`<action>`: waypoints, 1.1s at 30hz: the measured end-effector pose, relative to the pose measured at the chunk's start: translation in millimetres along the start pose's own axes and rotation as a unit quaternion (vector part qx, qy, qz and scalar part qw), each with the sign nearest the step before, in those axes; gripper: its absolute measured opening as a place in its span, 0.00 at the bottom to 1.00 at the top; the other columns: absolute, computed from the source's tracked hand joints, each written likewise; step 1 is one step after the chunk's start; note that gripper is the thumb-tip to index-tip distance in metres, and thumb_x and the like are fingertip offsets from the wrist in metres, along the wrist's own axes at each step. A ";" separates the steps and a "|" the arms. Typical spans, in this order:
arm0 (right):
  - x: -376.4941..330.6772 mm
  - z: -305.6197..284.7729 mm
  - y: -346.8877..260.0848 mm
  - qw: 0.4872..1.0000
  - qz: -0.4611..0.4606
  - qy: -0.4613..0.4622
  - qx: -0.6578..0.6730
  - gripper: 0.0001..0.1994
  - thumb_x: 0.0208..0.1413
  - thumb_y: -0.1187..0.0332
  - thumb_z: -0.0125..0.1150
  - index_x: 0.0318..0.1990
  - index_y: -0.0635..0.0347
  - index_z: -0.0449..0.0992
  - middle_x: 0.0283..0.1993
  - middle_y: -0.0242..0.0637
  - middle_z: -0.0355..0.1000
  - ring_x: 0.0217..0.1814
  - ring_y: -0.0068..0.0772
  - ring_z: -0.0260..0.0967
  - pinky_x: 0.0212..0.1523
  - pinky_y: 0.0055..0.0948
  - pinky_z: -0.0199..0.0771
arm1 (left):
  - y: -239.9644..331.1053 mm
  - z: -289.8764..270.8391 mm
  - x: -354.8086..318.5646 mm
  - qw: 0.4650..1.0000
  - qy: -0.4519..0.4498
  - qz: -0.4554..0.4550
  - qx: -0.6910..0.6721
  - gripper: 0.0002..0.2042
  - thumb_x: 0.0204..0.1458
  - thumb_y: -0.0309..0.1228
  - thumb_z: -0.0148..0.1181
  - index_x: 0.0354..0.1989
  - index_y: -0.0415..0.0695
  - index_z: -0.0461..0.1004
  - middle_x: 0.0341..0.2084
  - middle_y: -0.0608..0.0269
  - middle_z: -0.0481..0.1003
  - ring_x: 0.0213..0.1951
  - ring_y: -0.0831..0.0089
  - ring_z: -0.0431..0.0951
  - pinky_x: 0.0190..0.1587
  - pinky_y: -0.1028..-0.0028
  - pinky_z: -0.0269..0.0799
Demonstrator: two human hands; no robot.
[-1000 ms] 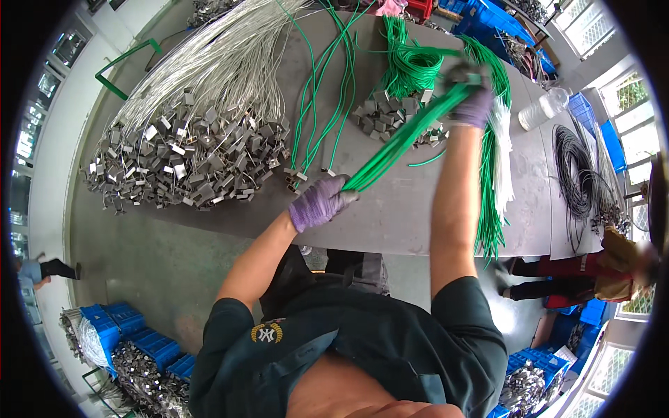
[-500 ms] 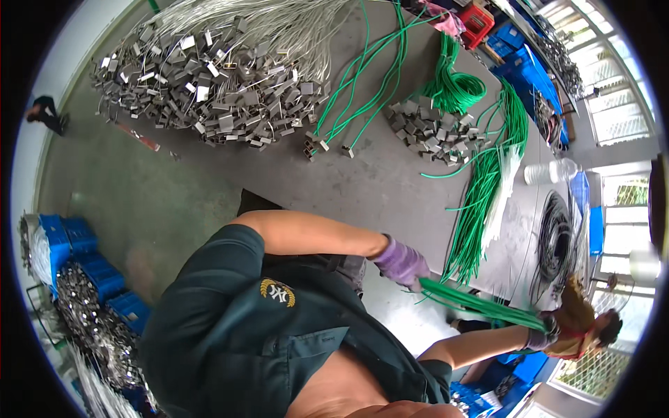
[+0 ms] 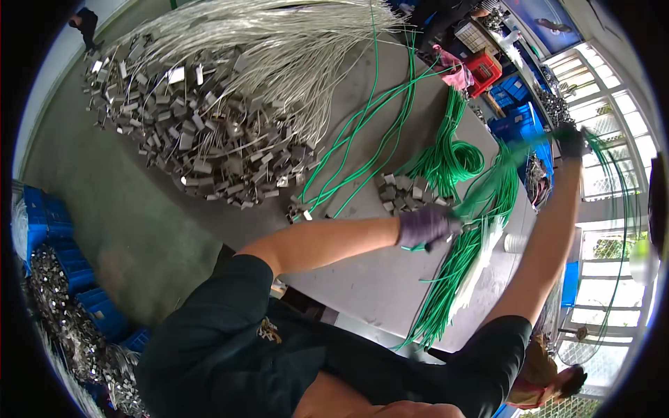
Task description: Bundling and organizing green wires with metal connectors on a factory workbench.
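Observation:
A bundle of green wires (image 3: 512, 159), smeared by motion, stretches between my two purple-gloved hands. My left hand (image 3: 426, 226) is closed round its near end, over the table in front of the small pile of grey metal pieces (image 3: 404, 194). Raised high at the right, my right hand (image 3: 570, 143) grips the other end, and loose wire ends trail down past it. Beneath the bundle, more green wires (image 3: 446, 296) lie spread on the table beside a strip of white wires (image 3: 474, 275). A looped green coil (image 3: 456, 164) rests just behind.
A large heap of grey metal pieces with pale wires (image 3: 216, 132) covers the table's far left. Several loose green wires (image 3: 362, 125) run beside it. A red crate (image 3: 482, 71) and blue bins (image 3: 519, 125) stand far right. Another person (image 3: 540, 376) is at the lower right.
My right hand has swung up and away from the lower right, carrying its end of the green bundle. My left hand has moved forward over the table, still gripping the wires.

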State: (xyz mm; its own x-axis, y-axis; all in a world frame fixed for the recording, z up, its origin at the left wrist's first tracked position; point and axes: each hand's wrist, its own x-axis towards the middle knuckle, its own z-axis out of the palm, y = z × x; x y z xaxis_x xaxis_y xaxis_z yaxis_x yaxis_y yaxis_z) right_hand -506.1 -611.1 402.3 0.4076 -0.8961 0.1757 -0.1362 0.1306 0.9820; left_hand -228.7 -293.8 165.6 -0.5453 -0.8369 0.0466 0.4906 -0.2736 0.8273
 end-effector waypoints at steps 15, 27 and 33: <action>-170.2 -286.1 -261.8 0.506 -0.064 0.168 0.843 0.14 0.47 0.63 0.55 0.37 0.63 0.72 0.34 0.49 0.71 0.33 0.47 0.70 0.36 0.34 0.70 | -36.4 -185.3 3.2 0.935 0.232 -0.116 -0.243 0.09 0.54 0.37 0.48 0.27 0.48 0.67 0.10 0.74 0.62 0.11 0.79 0.61 0.16 0.71 0.64; -182.8 -344.1 -387.9 -0.219 0.026 -0.317 0.922 0.12 0.53 0.62 0.53 0.34 0.62 0.74 0.29 0.30 0.72 0.31 0.25 0.68 0.26 0.26 0.69 | -65.1 -179.2 -47.7 0.862 0.345 -0.063 0.366 0.10 0.43 0.27 0.53 0.36 0.42 0.67 0.22 0.60 0.73 0.21 0.71 0.72 0.23 0.70 0.69; -180.0 -306.0 -414.0 0.154 0.006 -0.064 0.986 0.11 0.45 0.70 0.58 0.38 0.61 0.72 0.29 0.39 0.72 0.31 0.31 0.70 0.31 0.29 0.70 | -50.2 -136.6 -67.6 0.903 0.305 -0.049 0.297 0.44 0.36 0.27 0.59 0.62 0.42 0.38 0.37 0.48 0.71 0.33 0.64 0.73 0.35 0.72 0.70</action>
State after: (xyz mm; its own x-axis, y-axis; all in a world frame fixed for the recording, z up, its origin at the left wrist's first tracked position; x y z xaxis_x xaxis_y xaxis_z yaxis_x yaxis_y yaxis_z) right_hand -246.8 -374.1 -14.7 0.3933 -0.9181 0.0497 -0.1978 -0.1372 -0.9706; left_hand -123.6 -288.2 44.5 -0.0010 -0.9777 -0.2100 -0.0899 -0.2091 0.9738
